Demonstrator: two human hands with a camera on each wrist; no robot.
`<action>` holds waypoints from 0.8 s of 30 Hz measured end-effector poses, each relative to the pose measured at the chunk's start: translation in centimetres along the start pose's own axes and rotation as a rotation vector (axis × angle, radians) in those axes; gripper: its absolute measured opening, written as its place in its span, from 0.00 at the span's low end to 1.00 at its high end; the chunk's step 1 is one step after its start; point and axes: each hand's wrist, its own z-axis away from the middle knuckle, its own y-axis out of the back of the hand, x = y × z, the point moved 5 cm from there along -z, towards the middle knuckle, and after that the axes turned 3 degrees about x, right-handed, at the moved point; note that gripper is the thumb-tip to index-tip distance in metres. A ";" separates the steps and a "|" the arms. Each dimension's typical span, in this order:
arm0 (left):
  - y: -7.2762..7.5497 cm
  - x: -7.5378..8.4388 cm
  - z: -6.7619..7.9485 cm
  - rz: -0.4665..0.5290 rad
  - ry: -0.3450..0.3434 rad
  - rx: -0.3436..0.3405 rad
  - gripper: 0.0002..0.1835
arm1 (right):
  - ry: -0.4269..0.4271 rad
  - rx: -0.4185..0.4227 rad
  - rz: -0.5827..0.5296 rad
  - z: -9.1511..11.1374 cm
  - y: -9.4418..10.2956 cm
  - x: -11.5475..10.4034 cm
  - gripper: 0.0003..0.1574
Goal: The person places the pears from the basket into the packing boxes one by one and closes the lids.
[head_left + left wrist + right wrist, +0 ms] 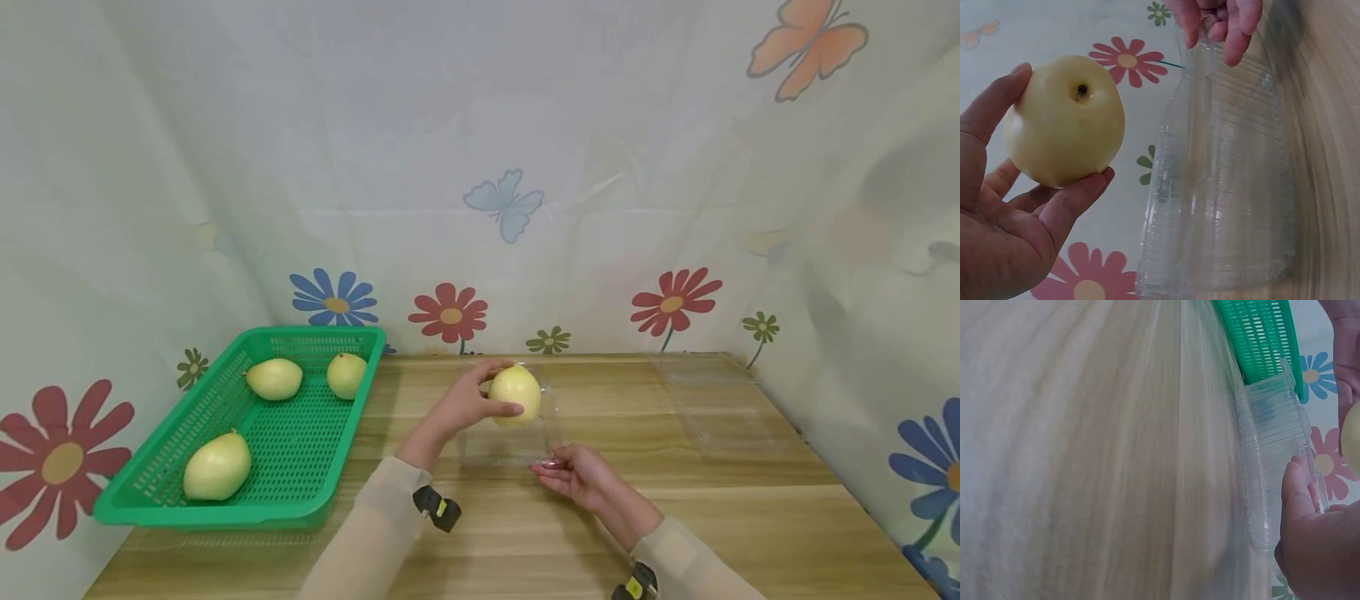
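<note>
My left hand (467, 407) holds a pale yellow pear (516, 395) up above a clear plastic clamshell box (491, 448). In the left wrist view the thumb and fingers curl round the sides of the pear (1066, 131), and its dark-centred dimple faces the camera. The box (1229, 200) lies on the table below and beside the fruit, apart from it. My right hand (583, 479) pinches the near right edge of the box. From the right wrist view, its thumb and fingers grip the rim of the box (1272, 419).
To the left stands a green slotted basket (210, 518) with three more pears (275, 379) in it. Another clear plastic piece (720, 400) lies at the back right of the wooden table (750, 517). A flowered curtain (600, 250) closes off the back and sides.
</note>
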 end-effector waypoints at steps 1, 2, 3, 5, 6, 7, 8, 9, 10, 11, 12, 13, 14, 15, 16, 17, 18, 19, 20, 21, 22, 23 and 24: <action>-0.1 -0.2 0.0 0.000 0.006 -0.001 0.42 | 0.000 -0.001 0.001 0.0 0.0 0.0 0.18; -0.3 -0.3 0.0 0.003 0.011 -0.002 0.42 | 0.000 -0.001 0.001 0.0 0.0 0.0 0.18; -0.4 -0.5 -0.1 0.003 0.011 -0.003 0.42 | -0.001 0.001 0.002 0.0 0.0 0.0 0.18; -0.7 -0.7 -0.1 0.010 0.010 -0.003 0.42 | -0.002 0.004 0.003 0.0 0.0 0.0 0.18; -0.8 -0.8 -0.1 0.015 0.007 -0.002 0.42 | -0.004 0.006 0.002 0.0 0.0 0.0 0.18; -1.0 -1.0 -0.1 0.020 0.006 -0.003 0.42 | -0.005 0.008 0.003 0.0 0.0 0.0 0.17; -1.1 -1.1 -0.1 0.022 0.006 -0.003 0.42 | -0.006 0.010 0.003 0.0 0.0 0.0 0.17; -1.2 -1.3 -0.2 0.025 0.008 -0.001 0.43 | -0.007 0.012 0.003 0.0 0.0 0.0 0.16; -1.4 -1.5 -0.3 0.031 0.010 0.000 0.43 | -0.007 0.012 0.004 0.0 0.0 0.0 0.16; -1.5 -1.7 -0.3 0.030 0.011 0.001 0.43 | -0.008 0.012 0.005 -0.1 0.0 0.0 0.15; -1.7 -1.9 -0.4 0.029 0.012 0.002 0.43 | -0.007 0.013 0.006 -0.1 0.0 0.0 0.15; -1.8 -2.1 -0.4 0.026 0.016 0.004 0.42 | -0.006 0.014 0.007 -0.1 0.0 0.0 0.14; -1.9 -2.3 -0.5 0.025 0.020 0.007 0.42 | -0.005 0.014 0.008 -0.1 0.0 0.0 0.14; -2.0 -2.5 -0.5 0.025 0.021 0.011 0.42 | -0.003 0.012 0.008 -0.2 0.0 0.0 0.13; -2.1 -2.7 -0.5 0.023 0.021 0.015 0.42 | 0.000 0.010 0.008 -0.2 0.1 0.0 0.13; -2.2 -2.9 -0.5 0.020 0.024 0.017 0.42 | 0.001 0.012 0.008 -0.2 0.1 0.0 0.12; -2.2 -3.1 -0.6 0.022 0.026 0.018 0.42 | 0.002 0.012 0.010 -0.2 0.1 0.0 0.12; -2.3 -3.3 -0.6 0.019 0.028 0.017 0.42 | 0.001 0.013 0.010 -0.2 0.1 0.0 0.12; -2.4 -3.5 -0.6 0.019 0.032 0.014 0.42 | 0.000 0.016 0.012 -0.2 0.0 0.0 0.13; -2.5 -3.6 -0.5 0.018 0.035 0.009 0.42 | -0.001 0.019 0.013 -0.2 0.1 0.0 0.13; -2.7 -3.7 -0.5 0.012 0.034 0.003 0.42 | -0.003 0.025 0.015 -0.2 0.0 -0.1 0.13; -2.8 -3.7 -0.5 0.010 0.033 -0.004 0.42 | -0.005 0.029 0.017 -0.2 0.0 -0.1 0.14; -2.9 -3.7 -0.5 0.007 0.029 -0.011 0.42 | -0.006 0.030 0.017 -0.2 0.0 -0.1 0.14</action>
